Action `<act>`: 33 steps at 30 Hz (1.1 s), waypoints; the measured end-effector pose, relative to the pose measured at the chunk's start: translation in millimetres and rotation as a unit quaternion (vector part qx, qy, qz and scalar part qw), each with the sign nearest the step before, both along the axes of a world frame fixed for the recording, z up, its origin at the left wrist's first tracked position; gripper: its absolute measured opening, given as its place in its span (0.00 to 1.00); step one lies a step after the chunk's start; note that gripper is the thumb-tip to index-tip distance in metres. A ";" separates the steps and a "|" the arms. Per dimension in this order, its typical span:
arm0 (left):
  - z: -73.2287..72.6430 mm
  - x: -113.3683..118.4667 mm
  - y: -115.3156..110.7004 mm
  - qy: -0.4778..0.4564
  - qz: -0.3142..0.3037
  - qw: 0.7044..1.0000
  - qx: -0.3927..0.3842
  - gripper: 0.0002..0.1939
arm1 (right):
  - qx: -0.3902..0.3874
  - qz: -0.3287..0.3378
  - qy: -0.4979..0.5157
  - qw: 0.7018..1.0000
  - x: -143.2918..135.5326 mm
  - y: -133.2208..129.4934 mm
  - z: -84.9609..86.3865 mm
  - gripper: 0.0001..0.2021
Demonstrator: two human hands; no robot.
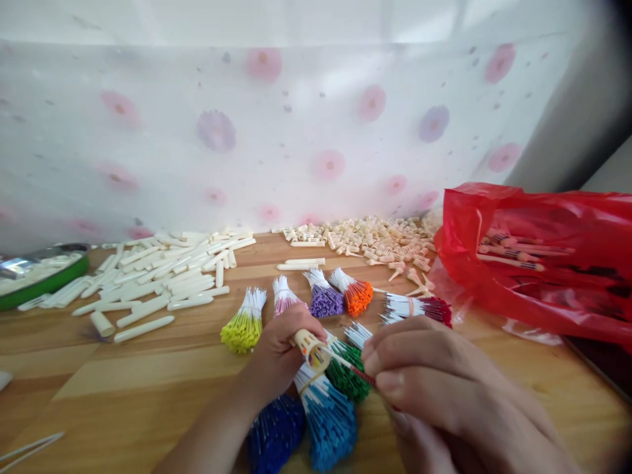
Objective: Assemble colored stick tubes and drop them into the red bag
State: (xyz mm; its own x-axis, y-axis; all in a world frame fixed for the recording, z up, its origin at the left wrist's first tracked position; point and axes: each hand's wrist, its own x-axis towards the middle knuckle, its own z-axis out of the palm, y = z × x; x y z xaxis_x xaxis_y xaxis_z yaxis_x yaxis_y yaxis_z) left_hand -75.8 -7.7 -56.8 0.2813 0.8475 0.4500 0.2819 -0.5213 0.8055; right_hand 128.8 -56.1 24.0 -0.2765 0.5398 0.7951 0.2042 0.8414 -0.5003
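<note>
Two grips pinching, lower centre of frame | left hand [291, 328] has the slotted tube [307, 342], mouth lower-right | right hand [439, 382] has the thin stick [344, 361] by its red end, long axis slanting up-left to that mouth | contact unclear

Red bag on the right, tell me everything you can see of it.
The red bag looks like thin, glossy plastic, crumpled and partly see-through. It lies on the right side of the wooden table, its mouth gaping, and runs out of the picture at the right. Inside show several pale sticks, some with dark bands. Crinkled clear plastic lies at its lower left edge. Neither the left hand nor the right hand touches it.
</note>
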 end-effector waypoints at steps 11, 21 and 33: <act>1.2 -1.0 2.0 0.018 0.003 1.000 0.002 0.10 | -0.002 0.054 -0.026 0.998 -7.8 15.3 -3.4 0.21; 9.1 -8.2 -4.1 0.043 0.013 0.999 -0.016 0.25 | 0.032 0.026 -0.074 0.996 -12.3 33.3 -20.9 0.16; 9.9 -7.7 -5.6 0.091 0.077 0.991 0.060 0.24 | 0.055 -0.030 -0.092 0.994 -15.2 49.3 -32.3 0.05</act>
